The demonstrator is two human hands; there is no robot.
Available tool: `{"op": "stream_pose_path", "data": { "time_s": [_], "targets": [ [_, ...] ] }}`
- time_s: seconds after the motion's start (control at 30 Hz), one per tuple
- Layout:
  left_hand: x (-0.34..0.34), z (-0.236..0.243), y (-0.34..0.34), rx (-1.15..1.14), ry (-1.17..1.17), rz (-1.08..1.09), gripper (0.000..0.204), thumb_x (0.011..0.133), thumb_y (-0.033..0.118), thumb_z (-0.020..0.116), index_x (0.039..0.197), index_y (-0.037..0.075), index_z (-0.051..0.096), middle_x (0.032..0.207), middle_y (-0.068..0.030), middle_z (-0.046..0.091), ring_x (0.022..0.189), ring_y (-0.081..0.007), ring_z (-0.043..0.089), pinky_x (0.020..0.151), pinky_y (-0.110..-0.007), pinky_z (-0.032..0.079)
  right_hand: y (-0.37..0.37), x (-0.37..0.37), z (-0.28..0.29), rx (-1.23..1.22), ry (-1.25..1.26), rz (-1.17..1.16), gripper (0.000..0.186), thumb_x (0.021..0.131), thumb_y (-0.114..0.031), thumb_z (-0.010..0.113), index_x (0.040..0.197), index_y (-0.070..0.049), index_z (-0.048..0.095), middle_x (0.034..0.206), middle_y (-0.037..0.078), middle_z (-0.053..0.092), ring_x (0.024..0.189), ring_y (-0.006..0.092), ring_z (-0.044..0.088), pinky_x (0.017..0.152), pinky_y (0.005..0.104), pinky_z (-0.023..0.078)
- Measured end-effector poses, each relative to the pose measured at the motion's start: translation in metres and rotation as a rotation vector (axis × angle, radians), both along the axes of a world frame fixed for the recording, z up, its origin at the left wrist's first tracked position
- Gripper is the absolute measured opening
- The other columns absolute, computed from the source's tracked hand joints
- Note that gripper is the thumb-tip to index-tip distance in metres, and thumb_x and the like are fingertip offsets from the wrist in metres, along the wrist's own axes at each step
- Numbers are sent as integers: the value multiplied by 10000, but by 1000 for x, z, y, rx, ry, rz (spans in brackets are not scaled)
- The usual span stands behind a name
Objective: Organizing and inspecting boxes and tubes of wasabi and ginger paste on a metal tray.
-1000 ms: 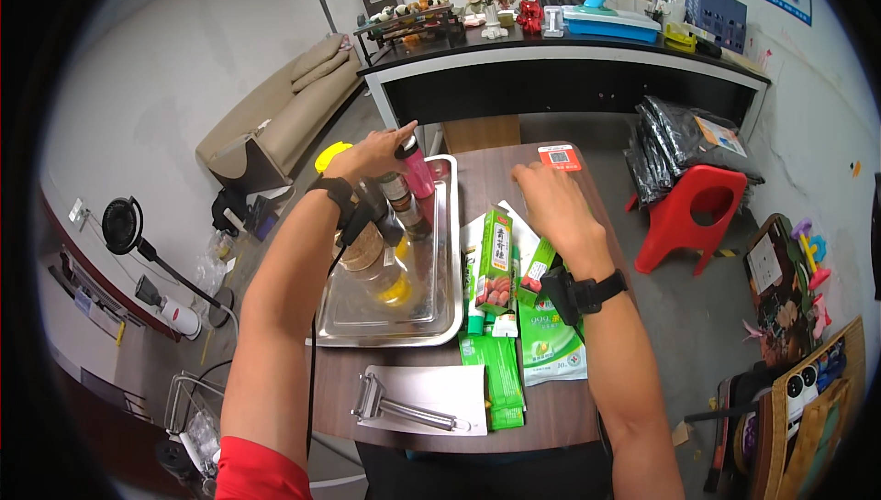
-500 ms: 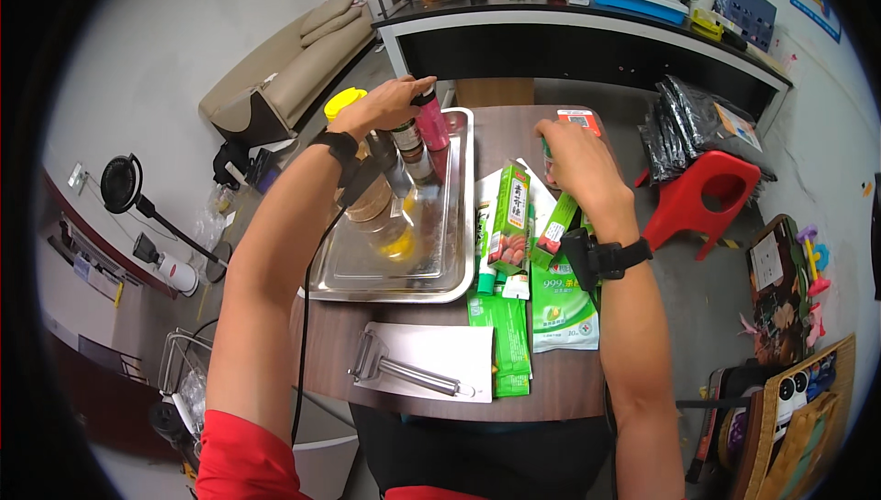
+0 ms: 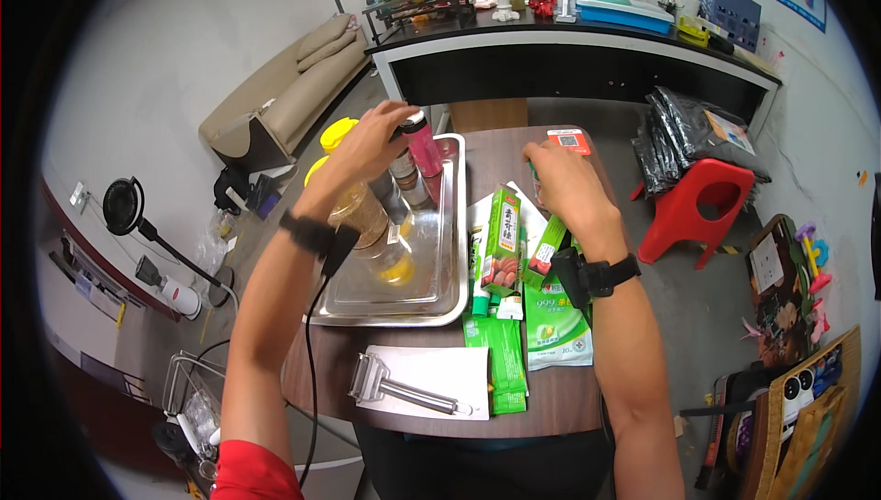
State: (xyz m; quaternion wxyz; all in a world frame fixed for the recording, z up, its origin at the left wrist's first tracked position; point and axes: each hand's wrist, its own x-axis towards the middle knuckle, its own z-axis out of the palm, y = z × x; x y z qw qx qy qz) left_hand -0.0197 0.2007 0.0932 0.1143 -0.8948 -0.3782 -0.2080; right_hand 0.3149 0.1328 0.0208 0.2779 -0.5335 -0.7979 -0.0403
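Observation:
My left hand reaches over jars and bottles on the steel tray, fingers curled above a dark labelled bottle, beside a pink bottle; what they grip is hidden. A yellow-lidded jar and a brown-filled jar stand there. My right hand is closed on a small green item, mostly hidden. Below it lie green boxes, tubes and flat green packets. A metal peeler rests on white card near the front edge.
The wooden table carries all these. Behind are a black desk and beige sofa. At right stand a red stool with bagged black items; at left, a black ring stand.
My left hand has shifted slightly leftward over the bottles, uncovering more of the pink one. My right hand has dropped a little and closed round a green item. The camera view has tilted.

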Motion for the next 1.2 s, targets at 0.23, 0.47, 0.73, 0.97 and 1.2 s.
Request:
{"op": "stream_pose_path", "data": {
  "time_s": [0.23,0.47,0.73,0.97,1.2],
  "targets": [
    [-7,-16,-130,-562,-293,79,290,1060,153,693,1326,41,730,1258,-91,738,1116,-219,700,935,-363,576,0,11,-3,17,143,66,427,808,37,783,1217,-39,688,1153,195,730,1083,417,710,929,507,565],
    [-40,-50,-171,-1036,-524,105,343,1073,270,711,1316,30,743,1146,-54,761,958,-136,676,821,-307,582,-9,13,10,-96,99,-27,490,780,-7,822,1244,-72,680,1221,184,734,1144,424,703,956,528,562],
    [-63,-104,-162,-1134,-582,50,374,1075,294,712,1343,34,728,1198,-47,751,1057,-113,656,919,-284,537,-33,-4,44,77,141,8,395,891,90,610,1242,-75,683,1231,178,717,1122,465,693,951,534,561],
    [-61,-124,-161,-1098,-543,45,382,1030,298,750,1278,8,732,1109,-81,740,1005,-160,659,897,-332,533,-59,-40,71,162,148,57,414,897,127,669,1285,-15,676,1273,156,693,1129,304,750,936,400,631],
    [-57,-115,-160,-1031,-486,41,416,990,307,787,1283,18,729,1057,-97,727,986,-200,681,886,-362,542,-16,-81,74,-79,298,374,406,857,63,700,1249,-41,695,1190,189,725,1107,390,727,945,427,581]
  ]
}}
